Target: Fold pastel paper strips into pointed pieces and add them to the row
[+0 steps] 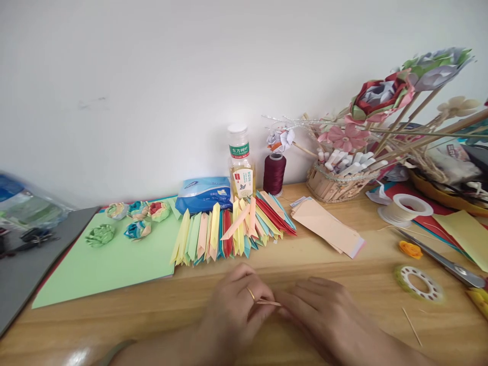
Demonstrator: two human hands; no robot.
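Note:
My left hand (238,305), with a ring on one finger, is closed on a small folded strip of peach paper (269,303) near the table's front. My right hand (324,312) presses its fingertips on the other end of the same strip. Most of the strip is hidden by my fingers, only a thin edge showing between them. Just beyond my hands lies a long row of folded paper strips (204,236) in yellow, green, peach, red and blue. Flat peach paper slips (324,226) are stacked to the right of that row.
Paper flowers (99,235) rest on light green sheets (114,274) at left. Behind the row are a tissue pack (204,193), a bottle (240,162) and dark red thread (274,175). Scissors (453,264), tape (418,283), a white spool (406,209) and a basket (335,185) stand right.

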